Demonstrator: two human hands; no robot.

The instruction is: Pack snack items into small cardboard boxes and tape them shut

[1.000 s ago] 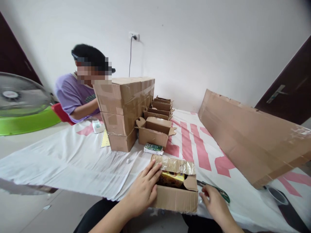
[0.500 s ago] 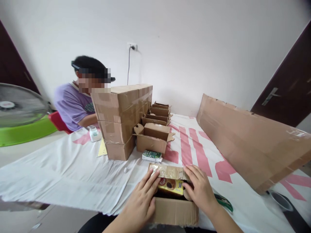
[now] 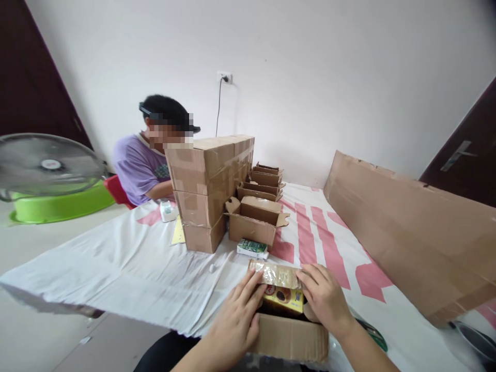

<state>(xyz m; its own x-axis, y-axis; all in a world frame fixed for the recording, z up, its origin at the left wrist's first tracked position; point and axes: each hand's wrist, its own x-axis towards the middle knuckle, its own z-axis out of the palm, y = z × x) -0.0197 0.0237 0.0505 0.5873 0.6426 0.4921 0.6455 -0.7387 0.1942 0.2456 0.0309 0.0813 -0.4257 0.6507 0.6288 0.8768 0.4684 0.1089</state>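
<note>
A small open cardboard box [image 3: 290, 338] sits in front of me at the table's near edge, with a yellow printed carton [image 3: 284, 298] inside it. My left hand [image 3: 240, 310] holds the box's left side, its fingertips on the far flap [image 3: 277, 274], which has clear tape on it. At the right, my right hand [image 3: 324, 297] grips the flap's other end and the box's side; its thumb reaches inside near the carton. A green-handled tool [image 3: 374, 335] lies partly hidden behind my right forearm. Just beyond the flap lies a small green and white carton [image 3: 252, 248].
Stacked closed cardboard boxes [image 3: 197, 206] stand ahead on the left, beside a row of open boxes [image 3: 251, 227]. Behind the stack sits a person [image 3: 143, 165] in purple. A large cardboard sheet [image 3: 411, 232] leans at right, near a tape roll [image 3: 475, 338]. A fan [image 3: 50, 164] is far left.
My view has turned slightly left, so everything sits further right. Both hands stay on the box, and the right fingers lie a little differently along the flap.
</note>
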